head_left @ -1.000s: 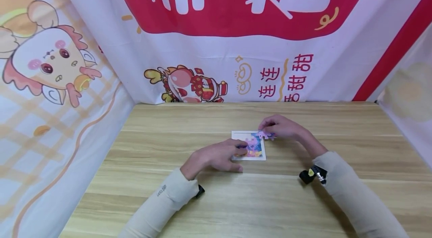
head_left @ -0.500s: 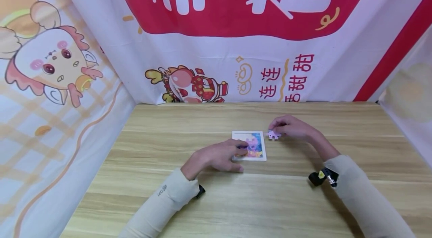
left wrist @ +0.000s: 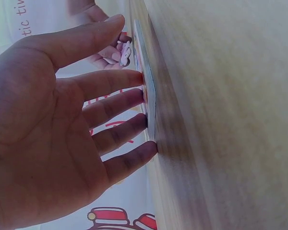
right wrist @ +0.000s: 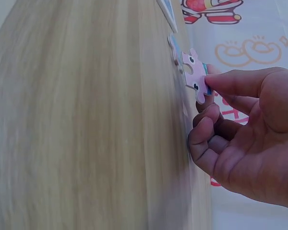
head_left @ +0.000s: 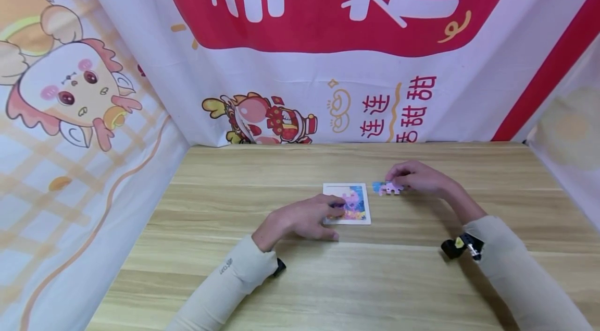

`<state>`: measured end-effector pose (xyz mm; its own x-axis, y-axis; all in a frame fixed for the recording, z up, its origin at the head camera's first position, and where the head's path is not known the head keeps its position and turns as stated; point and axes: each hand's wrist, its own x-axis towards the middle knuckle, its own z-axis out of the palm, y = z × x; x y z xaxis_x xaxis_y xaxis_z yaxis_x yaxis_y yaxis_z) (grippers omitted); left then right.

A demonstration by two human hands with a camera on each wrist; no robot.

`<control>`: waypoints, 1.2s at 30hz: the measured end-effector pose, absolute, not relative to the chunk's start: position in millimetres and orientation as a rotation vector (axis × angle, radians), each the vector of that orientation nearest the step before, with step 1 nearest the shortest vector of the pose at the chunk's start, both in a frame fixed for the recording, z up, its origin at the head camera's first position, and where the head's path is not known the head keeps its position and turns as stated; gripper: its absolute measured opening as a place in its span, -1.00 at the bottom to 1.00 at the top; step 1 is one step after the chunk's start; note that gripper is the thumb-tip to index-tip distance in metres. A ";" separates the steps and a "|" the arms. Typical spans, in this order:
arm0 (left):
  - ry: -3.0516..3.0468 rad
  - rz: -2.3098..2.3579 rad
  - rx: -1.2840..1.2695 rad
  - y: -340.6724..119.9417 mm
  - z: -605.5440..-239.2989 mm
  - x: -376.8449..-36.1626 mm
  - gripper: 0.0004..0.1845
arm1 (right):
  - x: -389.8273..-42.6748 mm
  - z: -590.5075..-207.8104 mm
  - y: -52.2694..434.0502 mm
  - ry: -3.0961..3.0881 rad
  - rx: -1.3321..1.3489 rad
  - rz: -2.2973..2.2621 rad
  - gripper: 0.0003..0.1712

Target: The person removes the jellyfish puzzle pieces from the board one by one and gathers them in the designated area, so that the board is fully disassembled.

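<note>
A small white-framed puzzle board (head_left: 347,203) lies flat on the wooden table (head_left: 300,279); its thin edge (left wrist: 149,96) shows in the left wrist view. My left hand (head_left: 304,219) rests on the board's near left part, straight fingertips (left wrist: 141,98) pressing it down. My right hand (head_left: 419,177) is just right of the board and pinches a pink and blue puzzle piece (head_left: 388,187), also seen as the pink puzzle piece (right wrist: 194,74) between thumb and forefinger of the right hand (right wrist: 245,139), low over the table.
Printed cloth banners (head_left: 300,49) wall in the table at the back and both sides. Bare wood lies on all sides of the board. A black wrist camera (head_left: 461,245) sits on my right sleeve.
My right hand has carried the puzzle piece off the board's top right corner, rightward onto the bare table beside it. The left hand has stayed on the board.
</note>
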<state>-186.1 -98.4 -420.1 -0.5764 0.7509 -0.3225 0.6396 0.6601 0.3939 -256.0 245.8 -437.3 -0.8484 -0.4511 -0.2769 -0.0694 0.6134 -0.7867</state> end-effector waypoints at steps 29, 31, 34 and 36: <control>2.405 0.337 1.066 -99.4 -422.6 -188.5 -0.27 | -262.7 -448.2 263.1 2.442 -0.371 -1.090 -0.68; 2.409 0.332 1.073 -99.5 -422.6 -188.6 -0.27 | -263.1 -449.7 262.9 2.456 -0.381 -1.085 -0.68; 2.414 0.323 1.081 -99.5 -423.4 -189.0 -0.26 | -262.3 -451.6 262.7 2.488 -0.399 -1.072 -0.69; 2.413 0.323 1.080 -99.3 -423.9 -189.3 -0.27 | -261.2 -452.5 262.5 2.511 -0.410 -1.062 -0.70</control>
<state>-189.3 -99.3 -423.9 -0.5775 0.7494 -0.3238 0.6379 0.6617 0.3940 -261.2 262.5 -452.5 -0.8844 -0.4055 -0.2310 -0.1167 0.6715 -0.7317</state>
